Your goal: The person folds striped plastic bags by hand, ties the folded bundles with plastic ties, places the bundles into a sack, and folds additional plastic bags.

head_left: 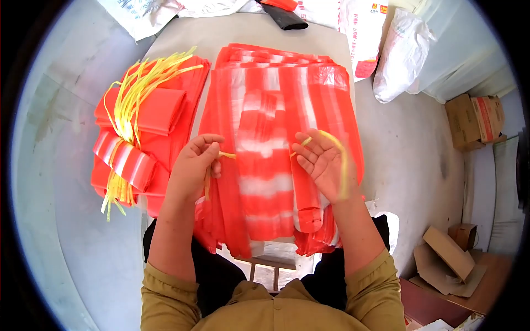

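In the head view, a bundle of red-and-white striped plastic bags (265, 190) lies lengthwise on a wide stack of similar bags (331, 116). At the bundle's left side, my left hand (197, 163) is closed, pinching a yellow strip (227, 155) between thumb and fingers. My right hand (323, 165) is on the other side, palm turned up and fingers curled, with a yellow strip (333, 138) running through the fingers and round behind the hand. That hand is partly blurred. Whether both pieces are one strip under the bundle is hidden.
Left of the stack sit folded red bags (149, 110) with a bunch of yellow strips (128, 110) and a small striped roll (124, 160) on them. White printed sacks (361, 33) line the table's far edge. Cardboard boxes (475, 121) stand at the right.
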A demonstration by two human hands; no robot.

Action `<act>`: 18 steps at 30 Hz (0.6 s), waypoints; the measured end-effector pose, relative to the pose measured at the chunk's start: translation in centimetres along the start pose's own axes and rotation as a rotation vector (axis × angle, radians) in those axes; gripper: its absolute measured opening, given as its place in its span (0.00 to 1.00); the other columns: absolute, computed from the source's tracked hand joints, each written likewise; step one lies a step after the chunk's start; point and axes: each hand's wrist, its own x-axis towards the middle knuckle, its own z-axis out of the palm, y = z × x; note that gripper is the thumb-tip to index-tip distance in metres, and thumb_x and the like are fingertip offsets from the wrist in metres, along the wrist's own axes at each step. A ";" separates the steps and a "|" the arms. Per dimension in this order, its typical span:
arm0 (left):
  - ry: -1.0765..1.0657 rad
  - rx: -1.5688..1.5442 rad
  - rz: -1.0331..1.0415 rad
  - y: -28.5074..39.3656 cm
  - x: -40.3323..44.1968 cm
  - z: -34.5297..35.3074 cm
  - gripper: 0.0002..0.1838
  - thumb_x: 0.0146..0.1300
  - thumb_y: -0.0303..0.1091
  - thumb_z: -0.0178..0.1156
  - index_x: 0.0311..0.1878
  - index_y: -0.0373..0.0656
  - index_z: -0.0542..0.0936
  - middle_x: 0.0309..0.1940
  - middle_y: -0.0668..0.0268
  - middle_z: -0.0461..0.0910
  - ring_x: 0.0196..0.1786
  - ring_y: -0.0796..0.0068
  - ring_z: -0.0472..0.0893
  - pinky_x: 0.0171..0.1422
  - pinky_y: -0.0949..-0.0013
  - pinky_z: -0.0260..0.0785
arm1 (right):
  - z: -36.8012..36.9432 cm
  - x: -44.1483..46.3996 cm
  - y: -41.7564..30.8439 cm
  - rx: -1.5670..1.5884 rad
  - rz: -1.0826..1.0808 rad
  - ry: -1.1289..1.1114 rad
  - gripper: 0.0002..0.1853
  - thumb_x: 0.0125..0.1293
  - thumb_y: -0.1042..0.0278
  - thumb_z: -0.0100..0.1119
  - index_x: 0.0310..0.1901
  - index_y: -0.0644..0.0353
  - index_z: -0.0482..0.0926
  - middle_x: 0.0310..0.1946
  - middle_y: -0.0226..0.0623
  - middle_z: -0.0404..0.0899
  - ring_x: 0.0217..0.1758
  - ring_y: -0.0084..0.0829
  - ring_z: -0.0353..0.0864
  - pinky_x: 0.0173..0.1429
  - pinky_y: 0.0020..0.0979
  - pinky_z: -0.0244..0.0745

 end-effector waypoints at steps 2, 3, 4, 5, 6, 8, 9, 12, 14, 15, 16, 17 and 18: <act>-0.102 -0.007 -0.047 0.5 -0.4 -0.3 0.11 0.80 0.32 0.58 0.57 0.39 0.83 0.35 0.70 0.81 0.30 0.82 0.80 0.36 0.75 0.75 | -0.2 -0.3 -0.4 -0.015 -0.017 -0.052 0.36 0.85 0.38 0.34 0.69 0.63 0.76 0.66 0.47 0.81 0.63 0.34 0.83 0.64 0.36 0.79; -0.109 0.029 -0.054 0.7 -0.7 -0.1 0.10 0.80 0.31 0.58 0.56 0.39 0.83 0.36 0.69 0.82 0.31 0.82 0.81 0.37 0.75 0.77 | -0.4 -0.3 -0.7 -0.040 -0.033 -0.084 0.33 0.86 0.41 0.36 0.67 0.63 0.77 0.64 0.46 0.82 0.61 0.32 0.83 0.62 0.34 0.78; -0.117 0.065 -0.061 1.0 -1.0 0.3 0.09 0.80 0.30 0.57 0.54 0.38 0.84 0.38 0.69 0.83 0.33 0.82 0.82 0.39 0.74 0.78 | -0.6 -0.3 -0.8 -0.065 -0.050 -0.116 0.30 0.86 0.44 0.38 0.66 0.62 0.78 0.63 0.44 0.83 0.59 0.31 0.83 0.60 0.33 0.78; -0.123 0.102 -0.068 1.1 -1.3 0.6 0.09 0.80 0.30 0.57 0.52 0.38 0.85 0.39 0.68 0.84 0.34 0.81 0.83 0.41 0.74 0.80 | -0.6 -0.3 -0.9 -0.090 -0.065 -0.149 0.27 0.86 0.47 0.40 0.65 0.62 0.79 0.61 0.43 0.84 0.56 0.29 0.83 0.57 0.31 0.77; -0.127 0.086 -0.077 1.2 -1.5 0.7 0.09 0.79 0.29 0.58 0.52 0.38 0.86 0.40 0.68 0.85 0.36 0.81 0.84 0.43 0.74 0.80 | -0.4 -0.3 -0.7 -0.245 -0.080 -0.075 0.24 0.85 0.51 0.43 0.62 0.62 0.80 0.58 0.40 0.85 0.55 0.27 0.83 0.58 0.30 0.77; -0.136 0.056 -0.095 1.2 -1.7 0.9 0.07 0.77 0.26 0.60 0.51 0.37 0.86 0.42 0.68 0.85 0.40 0.80 0.85 0.48 0.75 0.81 | 0.7 -0.5 -0.4 -0.552 -0.112 0.074 0.16 0.84 0.60 0.50 0.56 0.61 0.82 0.53 0.34 0.87 0.52 0.24 0.82 0.59 0.29 0.76; -0.135 0.094 -0.052 1.1 -1.7 1.1 0.07 0.76 0.25 0.62 0.51 0.37 0.86 0.42 0.68 0.85 0.41 0.80 0.85 0.49 0.75 0.80 | 1.2 -0.7 -0.4 -0.608 -0.143 0.055 0.13 0.82 0.64 0.52 0.55 0.61 0.82 0.51 0.33 0.86 0.52 0.23 0.82 0.59 0.29 0.76; -0.110 0.250 0.072 0.4 -1.9 1.5 0.07 0.72 0.22 0.66 0.50 0.37 0.86 0.42 0.69 0.85 0.43 0.80 0.84 0.51 0.77 0.77 | 2.2 -1.0 -0.1 -0.758 -0.235 0.008 0.07 0.79 0.73 0.56 0.53 0.60 0.81 0.48 0.31 0.85 0.51 0.21 0.81 0.59 0.28 0.76; -0.063 0.412 0.151 0.2 -1.9 1.6 0.07 0.70 0.22 0.68 0.49 0.36 0.85 0.43 0.70 0.84 0.44 0.80 0.82 0.52 0.77 0.75 | 2.0 -0.7 0.3 -0.833 -0.298 -0.017 0.06 0.79 0.74 0.56 0.52 0.61 0.80 0.47 0.32 0.85 0.52 0.22 0.81 0.60 0.29 0.76; -0.059 0.533 0.228 0.2 -2.0 1.7 0.06 0.69 0.22 0.68 0.47 0.35 0.85 0.40 0.69 0.82 0.42 0.80 0.81 0.49 0.75 0.73 | 2.0 -0.7 0.5 -0.802 -0.299 -0.009 0.06 0.80 0.75 0.54 0.53 0.60 0.79 0.47 0.32 0.85 0.53 0.22 0.81 0.62 0.30 0.76; -0.055 0.653 0.307 0.4 -2.0 1.9 0.06 0.68 0.23 0.69 0.45 0.35 0.84 0.37 0.68 0.81 0.39 0.79 0.80 0.45 0.73 0.72 | 2.1 -0.7 0.6 -0.771 -0.301 -0.002 0.07 0.80 0.76 0.53 0.54 0.59 0.77 0.47 0.33 0.85 0.53 0.23 0.81 0.64 0.31 0.75; -0.051 0.773 0.385 0.5 -2.0 2.1 0.06 0.67 0.24 0.69 0.44 0.34 0.84 0.35 0.67 0.79 0.37 0.78 0.79 0.42 0.72 0.71 | 2.1 -0.7 0.6 -0.739 -0.302 0.005 0.07 0.81 0.77 0.51 0.55 0.58 0.76 0.47 0.34 0.84 0.54 0.24 0.81 0.66 0.31 0.75; -0.059 0.741 0.383 0.4 -1.9 2.3 0.05 0.67 0.24 0.69 0.43 0.34 0.84 0.34 0.66 0.78 0.36 0.77 0.78 0.41 0.71 0.70 | 2.0 -0.6 0.6 -0.726 -0.318 0.037 0.08 0.81 0.77 0.51 0.56 0.58 0.75 0.47 0.34 0.84 0.54 0.24 0.82 0.66 0.32 0.75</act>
